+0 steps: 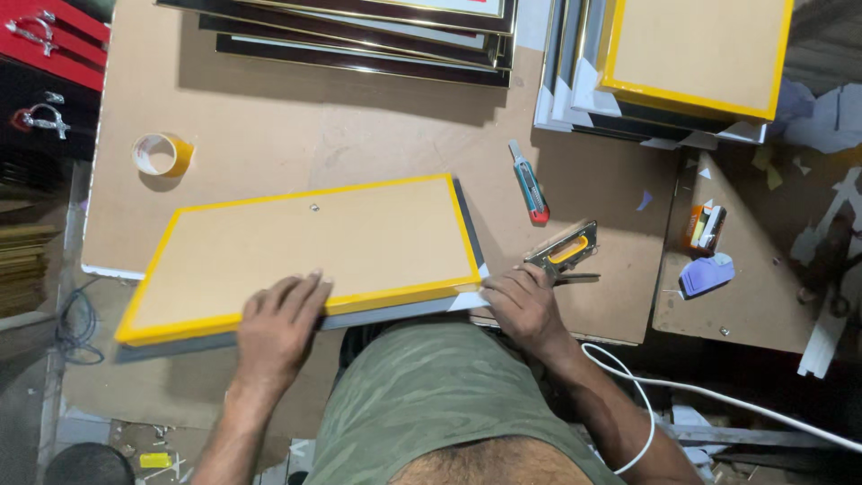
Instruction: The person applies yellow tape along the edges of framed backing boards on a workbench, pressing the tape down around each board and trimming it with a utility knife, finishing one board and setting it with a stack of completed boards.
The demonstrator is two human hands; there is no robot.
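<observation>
A: Head view: what lies at the bench's (269, 135) near edge?

B: A yellow-edged frame (305, 256), backing board up, overhanging that edge. The left hand (278, 328) presses flat on its near rail, fingers spread, gripping nothing. The right hand (525, 305) rests loosely curled at the frame's near right corner, touching it.

A: How far along does the work look?

B: The backing looks seated and a small hanger sits near the far rail; whether staples are in, I cannot tell. The staple gun (564, 253) lies idle just beyond the right hand, the utility knife (530, 190) farther back, the tape roll (162, 154) toward the left edge.
</observation>
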